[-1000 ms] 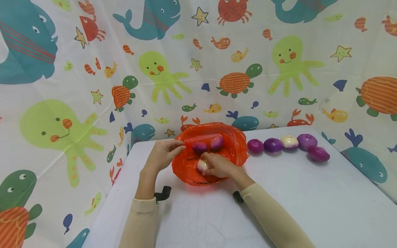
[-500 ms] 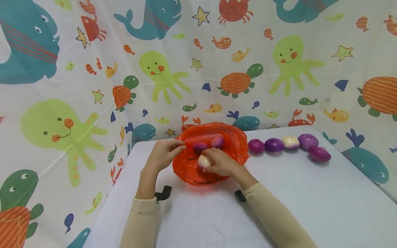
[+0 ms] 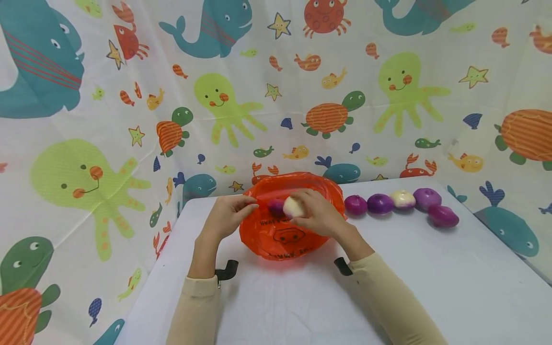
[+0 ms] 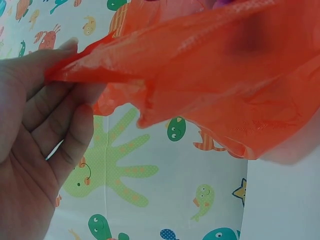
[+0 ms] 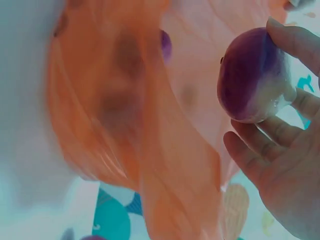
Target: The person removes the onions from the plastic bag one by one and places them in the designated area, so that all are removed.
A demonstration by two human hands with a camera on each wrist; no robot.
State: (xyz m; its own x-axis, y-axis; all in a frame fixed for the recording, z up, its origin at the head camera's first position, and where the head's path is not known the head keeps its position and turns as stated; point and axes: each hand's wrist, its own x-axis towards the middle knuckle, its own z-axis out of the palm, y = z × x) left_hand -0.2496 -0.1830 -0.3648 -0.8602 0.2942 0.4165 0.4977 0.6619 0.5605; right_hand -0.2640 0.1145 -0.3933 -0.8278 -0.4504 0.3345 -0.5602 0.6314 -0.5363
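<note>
Fingers of your right hand [image 3: 320, 213] pinch a purple-and-white onion [image 3: 293, 208], red plastic bag [image 3: 254, 237] behind them, in the head view; left wrist: your left hand [image 4: 37, 125] pinches the bag's edge; right wrist: the likely step is moving that onion, in or out unclear, so next hold the edge steady.

white-and-purple onion [image 3: 293, 208] raised higher by right hand [image 3: 318, 213]

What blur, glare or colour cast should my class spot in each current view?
Head: small highlights on the pale onion in the row; left wrist: a dark, blurred patch in the red bag; right wrist: a hazy, bluish cast, the bag looking soft, the held onion clearer, with a glint near its pale end.
</note>
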